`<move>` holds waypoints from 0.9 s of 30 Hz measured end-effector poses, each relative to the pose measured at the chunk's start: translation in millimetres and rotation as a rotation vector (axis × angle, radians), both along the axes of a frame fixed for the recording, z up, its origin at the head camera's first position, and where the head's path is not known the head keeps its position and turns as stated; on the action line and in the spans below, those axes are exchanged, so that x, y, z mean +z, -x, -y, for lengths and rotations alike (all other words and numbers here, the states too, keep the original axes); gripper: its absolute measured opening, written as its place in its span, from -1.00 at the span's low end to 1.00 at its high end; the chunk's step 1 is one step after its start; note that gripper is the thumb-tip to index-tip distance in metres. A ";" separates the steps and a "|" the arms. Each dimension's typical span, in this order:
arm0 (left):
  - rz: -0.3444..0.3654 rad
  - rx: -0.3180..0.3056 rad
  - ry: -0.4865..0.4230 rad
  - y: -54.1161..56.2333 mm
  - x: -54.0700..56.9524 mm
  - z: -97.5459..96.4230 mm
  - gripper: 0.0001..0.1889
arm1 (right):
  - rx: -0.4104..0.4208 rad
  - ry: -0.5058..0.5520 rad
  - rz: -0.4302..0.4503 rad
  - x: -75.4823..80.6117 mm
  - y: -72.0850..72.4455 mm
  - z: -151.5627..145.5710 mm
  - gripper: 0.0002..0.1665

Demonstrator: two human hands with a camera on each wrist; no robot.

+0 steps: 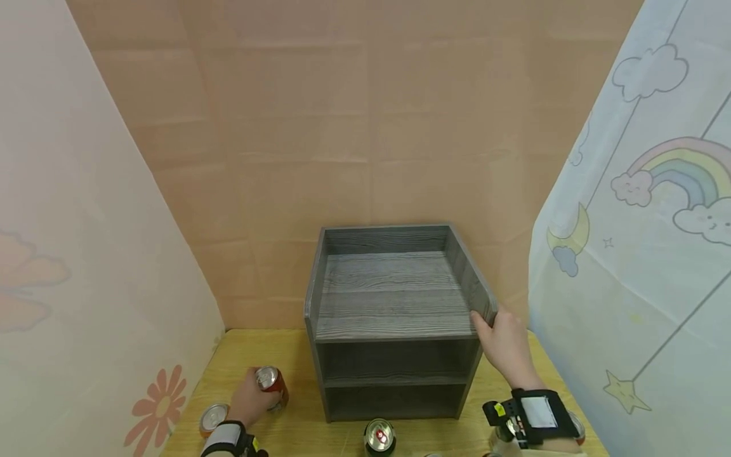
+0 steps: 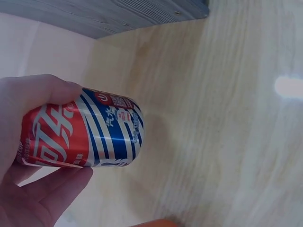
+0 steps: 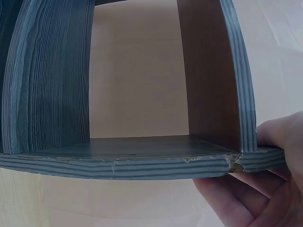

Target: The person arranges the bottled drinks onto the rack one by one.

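Note:
My left hand (image 1: 250, 401) grips a red soda can (image 1: 278, 386) at the left side of the table, a little left of the grey wooden shelf (image 1: 394, 298). In the left wrist view the can (image 2: 106, 130) shows a blue-and-white striped end, with the thumb on one side and fingers on the other. My right hand (image 1: 507, 349) holds the shelf's right side panel near its front top corner. The right wrist view has the fingers (image 3: 236, 201) on the outer face of that panel (image 3: 142, 166) and the thumb inside.
Another can (image 1: 213, 417) stands by my left wrist, and a dark can (image 1: 379, 437) stands before the shelf. A further can (image 1: 579, 426) is partly hidden behind my right wrist. Patterned sheets (image 1: 639, 254) flank the wooden table (image 1: 308, 438); brown sheeting (image 1: 297, 127) hangs behind.

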State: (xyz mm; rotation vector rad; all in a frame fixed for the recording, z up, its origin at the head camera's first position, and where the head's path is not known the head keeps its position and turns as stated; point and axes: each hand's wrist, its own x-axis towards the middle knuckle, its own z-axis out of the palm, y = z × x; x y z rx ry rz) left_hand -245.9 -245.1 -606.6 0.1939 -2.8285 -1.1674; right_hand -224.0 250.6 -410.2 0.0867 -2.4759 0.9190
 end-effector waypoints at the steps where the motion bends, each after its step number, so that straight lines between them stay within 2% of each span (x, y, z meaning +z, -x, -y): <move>1: -0.012 0.007 0.008 0.0 3.1 0.4 -0.24 | 0.000 -0.003 -0.003 0.1 0.0 0.1 -0.71; 6: -0.048 0.050 0.012 0.3 23.6 -0.6 -0.17 | 0.000 -0.009 -0.010 0.4 0.0 0.3 -0.72; 15: -0.126 0.085 0.033 0.6 61.9 -5.9 -0.06 | -0.004 -0.026 -0.037 -1.9 0.4 -0.6 -0.67; 22: -0.221 0.111 0.047 4.3 79.7 -9.8 -0.09 | -0.005 -0.021 -0.025 -1.0 -0.2 -0.9 -0.67; 27: -0.283 0.111 0.042 3.7 102.6 -14.2 -0.12 | -0.004 -0.022 -0.027 -0.5 -0.6 -0.6 -0.66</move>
